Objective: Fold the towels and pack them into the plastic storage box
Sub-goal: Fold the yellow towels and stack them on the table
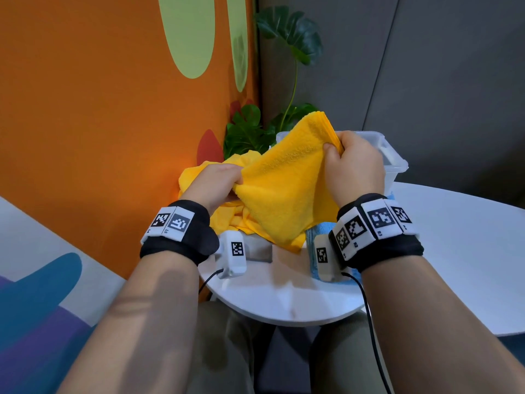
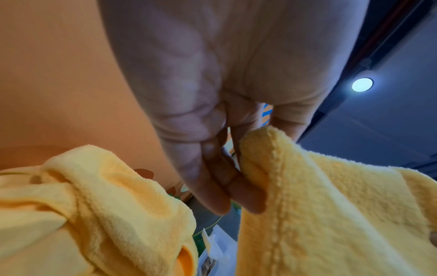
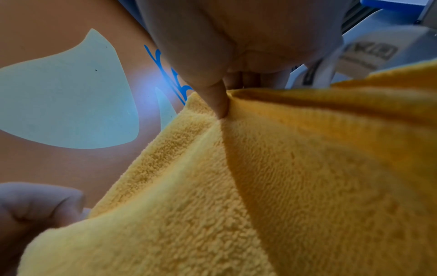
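Observation:
A yellow towel (image 1: 284,180) is held up above the white table (image 1: 454,251), stretched between both hands. My left hand (image 1: 218,183) pinches its left corner; in the left wrist view the fingers (image 2: 236,186) press against the towel edge (image 2: 279,168). My right hand (image 1: 352,163) grips the upper right corner, thumb (image 3: 218,100) pressed into the towel (image 3: 283,186). More yellow towel (image 1: 224,220) lies crumpled on the table below. A blue towel (image 1: 321,228) lies under my right wrist. The clear plastic storage box (image 1: 395,160) stands behind my right hand.
An orange wall (image 1: 99,123) stands close on the left. A green leafy plant (image 1: 250,129) sits behind the towels in the corner. A small grey block (image 1: 260,250) rests on the table near my wrists. The table extends bare to the right.

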The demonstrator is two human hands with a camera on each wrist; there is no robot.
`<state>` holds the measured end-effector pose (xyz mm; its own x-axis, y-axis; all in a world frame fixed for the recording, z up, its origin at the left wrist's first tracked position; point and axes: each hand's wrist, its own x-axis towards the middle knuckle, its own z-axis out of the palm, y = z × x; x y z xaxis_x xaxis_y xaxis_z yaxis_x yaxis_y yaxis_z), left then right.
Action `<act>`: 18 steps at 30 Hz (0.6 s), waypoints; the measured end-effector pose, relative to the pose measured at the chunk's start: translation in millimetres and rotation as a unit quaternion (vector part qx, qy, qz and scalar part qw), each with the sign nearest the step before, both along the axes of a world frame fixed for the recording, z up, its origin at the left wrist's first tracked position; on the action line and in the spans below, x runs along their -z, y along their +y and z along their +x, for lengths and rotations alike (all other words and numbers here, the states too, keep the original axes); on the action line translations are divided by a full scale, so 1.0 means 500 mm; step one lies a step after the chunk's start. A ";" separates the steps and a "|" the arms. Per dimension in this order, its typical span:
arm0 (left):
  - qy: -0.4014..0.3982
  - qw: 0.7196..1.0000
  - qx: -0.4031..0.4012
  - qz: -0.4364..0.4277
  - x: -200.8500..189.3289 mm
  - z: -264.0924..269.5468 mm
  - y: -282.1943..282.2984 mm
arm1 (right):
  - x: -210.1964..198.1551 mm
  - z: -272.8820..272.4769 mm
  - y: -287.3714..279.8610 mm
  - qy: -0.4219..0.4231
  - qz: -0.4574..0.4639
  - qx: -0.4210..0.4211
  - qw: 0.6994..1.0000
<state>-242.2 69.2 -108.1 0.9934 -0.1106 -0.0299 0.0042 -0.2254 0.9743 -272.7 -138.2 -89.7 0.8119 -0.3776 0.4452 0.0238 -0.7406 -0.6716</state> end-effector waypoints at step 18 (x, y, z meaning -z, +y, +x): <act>-0.023 0.995 -0.093 -0.029 0.018 0.015 0.022 | 0.004 -0.002 -0.001 -0.008 0.009 0.008 1.000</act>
